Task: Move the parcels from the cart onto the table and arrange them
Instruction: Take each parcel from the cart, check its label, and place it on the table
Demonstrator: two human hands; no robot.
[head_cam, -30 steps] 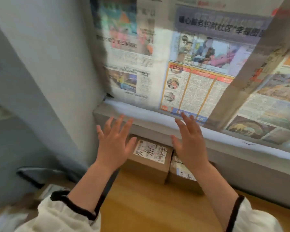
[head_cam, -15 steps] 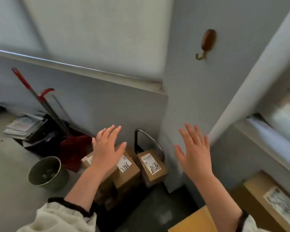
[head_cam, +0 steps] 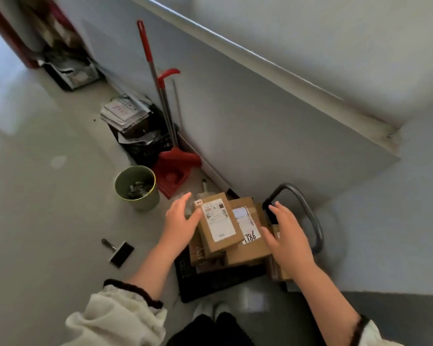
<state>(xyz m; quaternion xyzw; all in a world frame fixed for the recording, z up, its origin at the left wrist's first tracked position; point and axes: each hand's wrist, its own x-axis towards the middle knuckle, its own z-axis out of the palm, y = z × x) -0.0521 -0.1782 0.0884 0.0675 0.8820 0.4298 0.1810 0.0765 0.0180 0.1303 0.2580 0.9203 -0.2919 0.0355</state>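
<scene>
Parcels [head_cam: 248, 245] stacked on cart [head_cam: 210, 283].
Top parcel [head_cam: 219, 224] lies label-up on the stack, by the wall [head_cam: 260, 133]; left hand [head_cam: 181, 223] just beside its left edge, right hand [head_cam: 288, 238] over the stack's right side, both grips apart, empty.

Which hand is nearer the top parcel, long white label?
Left. Left hand is at the top parcel, by its left edge; right hand hovers farther right, over the 786 parcel.
</scene>
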